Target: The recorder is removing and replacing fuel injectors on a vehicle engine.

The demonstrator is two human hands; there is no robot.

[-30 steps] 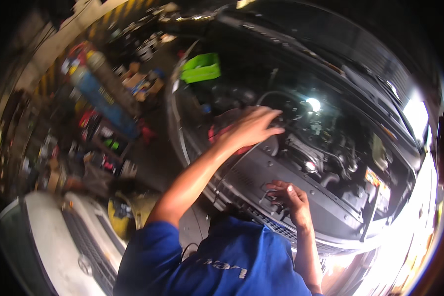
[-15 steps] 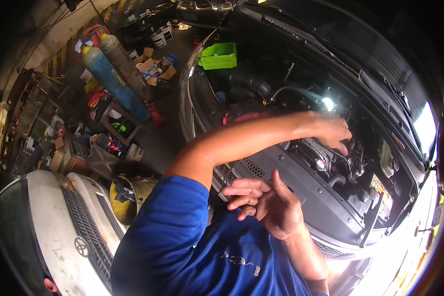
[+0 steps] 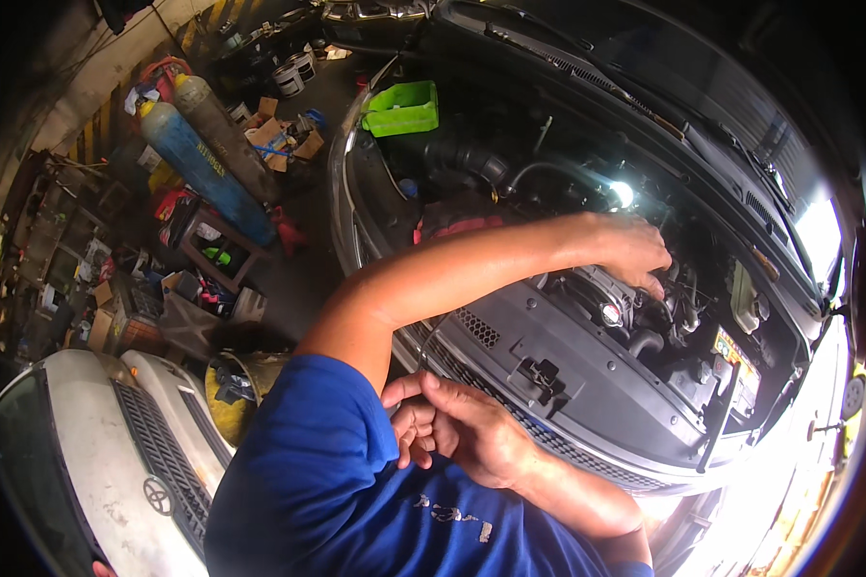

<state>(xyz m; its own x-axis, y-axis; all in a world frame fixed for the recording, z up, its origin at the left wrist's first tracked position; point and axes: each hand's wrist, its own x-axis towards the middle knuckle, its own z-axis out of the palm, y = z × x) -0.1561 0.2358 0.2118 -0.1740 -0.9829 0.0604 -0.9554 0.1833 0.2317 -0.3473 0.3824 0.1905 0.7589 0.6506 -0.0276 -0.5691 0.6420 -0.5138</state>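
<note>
Across the picture my left arm reaches into an open engine bay. There my left hand [image 3: 630,252] is bent palm down over the engine parts, fingers curled; what lies under them is hidden. Just nearer sits a round engine cap [image 3: 610,313] beside hoses. My right hand [image 3: 467,428] is in front of my chest, close to my left upper arm. Its fingers are curled in, with the thumb against the index finger. A thin dark line passes by the thumb tip; I cannot tell whether it is held.
A bright work light [image 3: 622,194] shines behind my left hand. A green plastic bin [image 3: 401,108] sits on the far left of the bay. The black front panel [image 3: 568,356] borders the bay. Gas cylinders [image 3: 207,173], a stool [image 3: 219,245] and a white vehicle [image 3: 77,462] stand at left.
My right hand has moved left and slightly down, and its spread fingers have curled in. My left hand stays over the engine. The whole view has shifted a little.
</note>
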